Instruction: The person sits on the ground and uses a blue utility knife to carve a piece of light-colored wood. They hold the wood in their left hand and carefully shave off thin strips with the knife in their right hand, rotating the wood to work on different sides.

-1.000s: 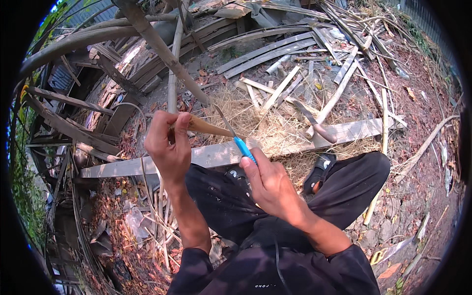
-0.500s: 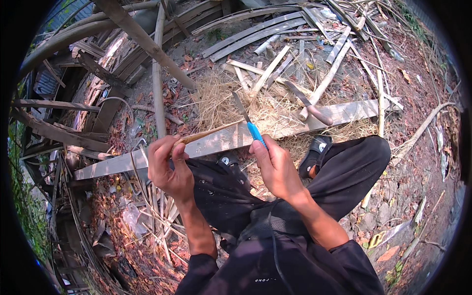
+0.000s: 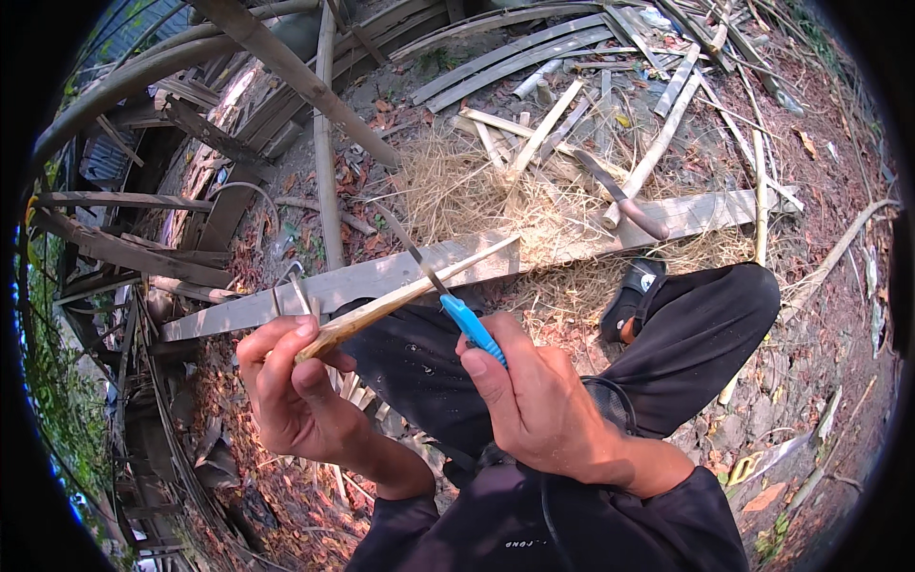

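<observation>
The wooden stick (image 3: 405, 301) ran from mid-left toward the centre of the frame, its thick end pinched between the thumb and curled fingers of the left hand (image 3: 310, 391), its thin end free. Gripping only that end probably left the tapered length bare for the blade. The right hand (image 3: 548, 410) had its fingers closed around the blue handle of a knife (image 3: 472, 329), thumb laid along it, likely to steady the edge. The blade crossed the stick beyond its middle, pointing to the upper left; whether it bit into the wood could not be told.

Both hands were above the lap, near the long plank (image 3: 353, 286) that spanned the frame's middle. Pale shavings (image 3: 438, 191) lay heaped behind and around it, at centre. A curved tool with a brown handle (image 3: 643, 219) rested across the plank right of centre, perhaps laid there to be within reach.

Half a second earlier, both hands were higher in the frame and the blade met the stick near its thin tip. Now both had dropped lower, the stick showed longer, and its tip stuck out well past the blade.
</observation>
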Available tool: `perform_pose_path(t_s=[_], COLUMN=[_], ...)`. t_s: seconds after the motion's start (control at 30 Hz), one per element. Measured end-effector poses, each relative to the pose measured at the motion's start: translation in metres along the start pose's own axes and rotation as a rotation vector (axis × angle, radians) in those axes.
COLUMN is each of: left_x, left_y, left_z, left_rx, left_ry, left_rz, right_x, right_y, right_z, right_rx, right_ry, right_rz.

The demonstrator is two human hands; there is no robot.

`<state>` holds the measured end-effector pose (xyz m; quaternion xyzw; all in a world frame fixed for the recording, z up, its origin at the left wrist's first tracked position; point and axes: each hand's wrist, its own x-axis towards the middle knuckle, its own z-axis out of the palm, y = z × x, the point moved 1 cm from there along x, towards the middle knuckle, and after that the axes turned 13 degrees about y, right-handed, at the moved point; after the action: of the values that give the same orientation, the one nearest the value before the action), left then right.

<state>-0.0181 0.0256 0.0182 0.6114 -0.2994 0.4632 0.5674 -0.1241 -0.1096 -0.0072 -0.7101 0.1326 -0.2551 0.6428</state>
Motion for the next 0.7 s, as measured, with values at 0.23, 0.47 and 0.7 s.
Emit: perform_pose_path(t_s=[0.23,0.47,0.7], left_x=[-0.001,-0.004,-0.007], left_y=[0.004,0.013,0.014], left_z=[0.001,0.007,0.019], left_rx=[-0.009,0.004,-0.041], left_ry=[0.023,-0.124,-0.045], left_rz=[-0.005,0.073,0.047], right_x=[-0.013,-0.016,-0.016], right_y=[0.016,0.008,0.016], right_z=[0.026,0.014,0.009], right_rx=[-0.245,-0.181,-0.198], right_ry=[-0.037,0.008,0.095], right_rz=[-0.116,-0.171,-0.166])
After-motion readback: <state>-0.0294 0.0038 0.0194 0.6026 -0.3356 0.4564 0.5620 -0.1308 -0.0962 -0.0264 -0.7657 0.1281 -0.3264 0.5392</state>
